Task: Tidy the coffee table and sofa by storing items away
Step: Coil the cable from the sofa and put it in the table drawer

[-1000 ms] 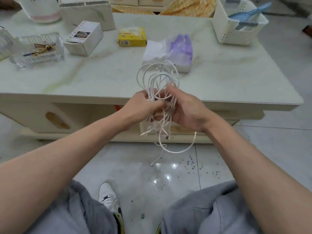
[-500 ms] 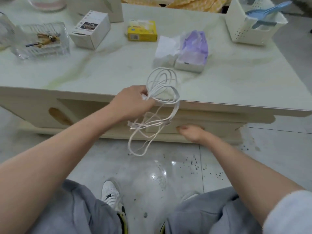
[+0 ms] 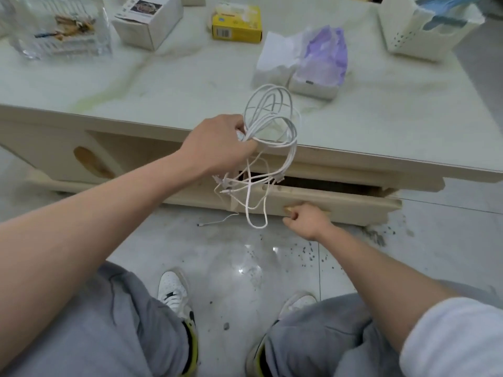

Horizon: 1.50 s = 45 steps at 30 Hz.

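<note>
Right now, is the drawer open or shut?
Partly open: the drawer front stands out from the table, a dark gap above it. The right hand grips its handle.

No text could be read; the yellow box (image 3: 236, 23) beyond the left hand (image 3: 217, 148) bore only a barcode.

A home living room, seen from someone seated at a low coffee table (image 3: 190, 85) with a pale marble-look top and cream drawers. Household clutter sits on it: a tissue pack (image 3: 302, 58), a yellow box (image 3: 236, 24), a small white carton (image 3: 148, 19), a clear glass tray (image 3: 60, 28) and a white plastic basket (image 3: 413, 31). The floor is glossy grey tile (image 3: 245, 262).
</note>
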Each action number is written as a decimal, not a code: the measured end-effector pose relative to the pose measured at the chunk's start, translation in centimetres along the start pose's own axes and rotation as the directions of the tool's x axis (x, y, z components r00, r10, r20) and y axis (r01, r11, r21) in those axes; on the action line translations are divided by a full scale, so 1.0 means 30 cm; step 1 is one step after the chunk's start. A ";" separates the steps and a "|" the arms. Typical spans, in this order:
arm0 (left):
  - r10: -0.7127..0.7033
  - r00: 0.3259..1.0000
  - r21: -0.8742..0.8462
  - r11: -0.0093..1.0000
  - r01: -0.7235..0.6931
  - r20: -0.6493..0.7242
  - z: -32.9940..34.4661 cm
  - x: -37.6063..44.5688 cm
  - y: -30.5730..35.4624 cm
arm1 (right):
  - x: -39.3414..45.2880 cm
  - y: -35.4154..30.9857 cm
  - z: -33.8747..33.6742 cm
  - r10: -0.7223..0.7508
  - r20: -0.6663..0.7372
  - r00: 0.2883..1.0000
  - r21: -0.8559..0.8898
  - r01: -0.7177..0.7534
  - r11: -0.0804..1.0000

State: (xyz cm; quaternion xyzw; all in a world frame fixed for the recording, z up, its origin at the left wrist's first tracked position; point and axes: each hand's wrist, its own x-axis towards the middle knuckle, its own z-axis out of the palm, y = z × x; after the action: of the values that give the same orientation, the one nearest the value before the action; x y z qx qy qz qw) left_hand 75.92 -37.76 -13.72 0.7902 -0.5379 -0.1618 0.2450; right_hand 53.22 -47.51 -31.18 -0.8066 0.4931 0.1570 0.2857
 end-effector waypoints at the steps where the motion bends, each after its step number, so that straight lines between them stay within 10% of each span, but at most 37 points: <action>1: -0.004 1.000 0.003 1.000 0.004 -0.002 0.003 -0.006 0.007 | -0.036 0.003 0.003 -0.005 0.032 0.999 0.012 0.005 1.000; 8: -0.097 0.988 -0.045 0.994 0.103 0.120 -0.025 -0.049 0.061 | -0.204 -0.039 -0.050 0.009 0.385 0.923 -0.080 0.024 0.997; 11: -0.177 0.952 -0.216 0.948 0.233 0.249 -0.048 -0.076 0.081 | -0.258 -0.147 -0.114 -0.170 0.213 0.962 0.028 0.167 0.985; 14: -0.233 0.888 -0.591 0.676 0.440 0.395 -0.085 -0.098 0.104 | -0.323 -0.279 -0.142 -0.412 0.023 0.911 0.395 0.370 0.841; 18: -0.128 0.882 -0.838 0.275 0.470 0.453 -0.122 -0.092 0.121 | -0.299 -0.400 -0.044 -0.455 0.063 0.888 0.681 0.295 0.670; 23: -0.030 0.935 -0.927 0.124 0.354 0.353 -0.195 -0.048 0.070 | -0.229 -0.364 -0.015 -0.295 0.179 0.939 0.526 0.162 0.835; 28: 0.089 0.797 -0.756 0.392 0.524 0.598 -0.258 -0.005 -0.031 | -0.172 -0.162 -0.222 0.121 0.160 0.980 0.760 -0.200 0.618; 32: -0.098 0.711 -0.492 0.656 0.573 0.697 -0.180 -0.008 -0.041 | -0.122 -0.078 -0.318 0.355 0.166 0.920 0.801 -0.336 0.495; 37: -0.211 0.639 -0.287 0.760 0.583 0.740 -0.030 -0.014 0.006 | -0.126 0.020 -0.227 0.573 0.228 0.787 0.969 -0.241 -0.054; 45: -0.272 0.639 -0.288 0.720 0.631 0.720 0.125 -0.001 0.071 | -0.120 0.024 -0.212 0.483 0.174 0.858 0.948 -0.278 0.152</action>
State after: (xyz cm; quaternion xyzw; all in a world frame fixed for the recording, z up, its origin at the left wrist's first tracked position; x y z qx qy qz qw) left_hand 72.31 -39.17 -15.61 0.7040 -0.2973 -0.6129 0.2010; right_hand 50.72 -49.13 -24.47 -0.3260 0.6941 -0.1744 0.6177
